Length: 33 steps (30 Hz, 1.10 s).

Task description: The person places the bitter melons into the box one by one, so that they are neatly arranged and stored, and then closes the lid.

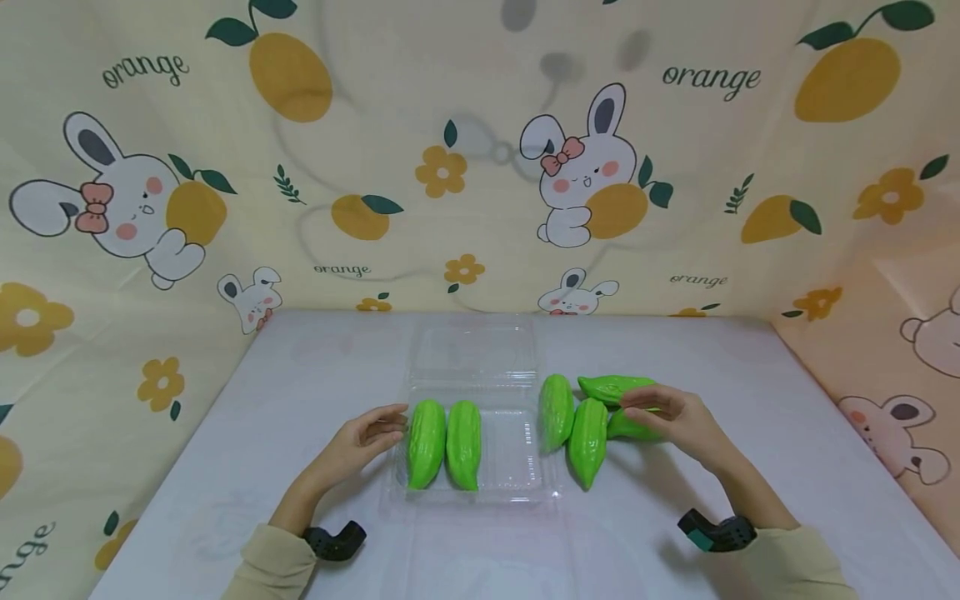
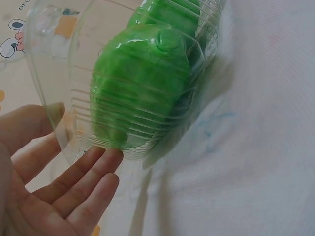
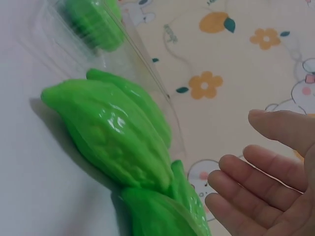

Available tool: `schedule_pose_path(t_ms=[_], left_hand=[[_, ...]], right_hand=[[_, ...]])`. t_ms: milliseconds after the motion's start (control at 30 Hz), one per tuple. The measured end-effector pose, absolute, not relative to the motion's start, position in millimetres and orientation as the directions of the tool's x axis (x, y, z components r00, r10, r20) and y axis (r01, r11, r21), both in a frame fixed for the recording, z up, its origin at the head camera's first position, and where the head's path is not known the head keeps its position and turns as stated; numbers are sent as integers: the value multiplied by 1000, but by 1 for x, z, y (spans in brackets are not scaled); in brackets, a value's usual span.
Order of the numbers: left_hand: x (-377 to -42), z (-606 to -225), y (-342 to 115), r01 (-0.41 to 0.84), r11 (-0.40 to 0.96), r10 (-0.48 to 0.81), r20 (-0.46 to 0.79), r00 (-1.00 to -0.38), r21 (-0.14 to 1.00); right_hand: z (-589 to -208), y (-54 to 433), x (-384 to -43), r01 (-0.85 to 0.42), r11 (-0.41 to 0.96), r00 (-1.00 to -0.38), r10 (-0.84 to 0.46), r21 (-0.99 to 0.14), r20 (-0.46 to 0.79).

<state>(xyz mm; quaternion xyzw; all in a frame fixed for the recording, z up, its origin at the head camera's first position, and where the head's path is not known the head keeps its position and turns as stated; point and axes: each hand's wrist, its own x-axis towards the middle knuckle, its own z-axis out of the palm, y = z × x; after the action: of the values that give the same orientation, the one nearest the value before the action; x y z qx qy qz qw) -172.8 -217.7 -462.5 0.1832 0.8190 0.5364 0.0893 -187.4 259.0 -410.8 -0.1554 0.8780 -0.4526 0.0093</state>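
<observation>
Two green bitter melons, a left one (image 1: 427, 444) and a right one (image 1: 463, 445), lie side by side in the left part of a clear plastic clamshell box (image 1: 512, 450). My left hand (image 1: 369, 435) is at the box's left wall, fingers loosely bent; in the left wrist view its fingertips (image 2: 112, 156) are at the ribbed wall, and firm contact is hard to tell. Several more bitter melons (image 1: 587, 442) lie in a group right of the box. Over the right side of that group hovers my right hand (image 1: 675, 417), its relaxed fingers (image 3: 241, 174) apart from the melons.
The box's lid (image 1: 474, 350) stands folded back behind its base. A white-covered table (image 1: 315, 358) carries everything. Behind and beside it hangs a cream cloth (image 1: 465, 217) printed with oranges and rabbits. Each wrist wears a black camera band (image 1: 336, 542).
</observation>
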Motion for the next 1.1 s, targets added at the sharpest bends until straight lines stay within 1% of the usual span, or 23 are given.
schedule_pose_path(t_ms=[400,567,767,1100], left_hand=[[-173,-464,-219,211,343,400,61,-914,915],[-173,-463,-219,212,340,401,63,-914,916],[-173,-461,-218,212,338,403,63,-913,917],[-173,-462,-218,214,333,407,64,-911,919]], right_hand=[[-408,277,-193,-271,567,-951,-282,-777,126],[-409,284,-196,-282,566,-945,-303,-774,123],[-411,295,-198,-316,604,-939,-310,-732,149],[-421,309,-205,-265,694,-960,-258,-669,112]])
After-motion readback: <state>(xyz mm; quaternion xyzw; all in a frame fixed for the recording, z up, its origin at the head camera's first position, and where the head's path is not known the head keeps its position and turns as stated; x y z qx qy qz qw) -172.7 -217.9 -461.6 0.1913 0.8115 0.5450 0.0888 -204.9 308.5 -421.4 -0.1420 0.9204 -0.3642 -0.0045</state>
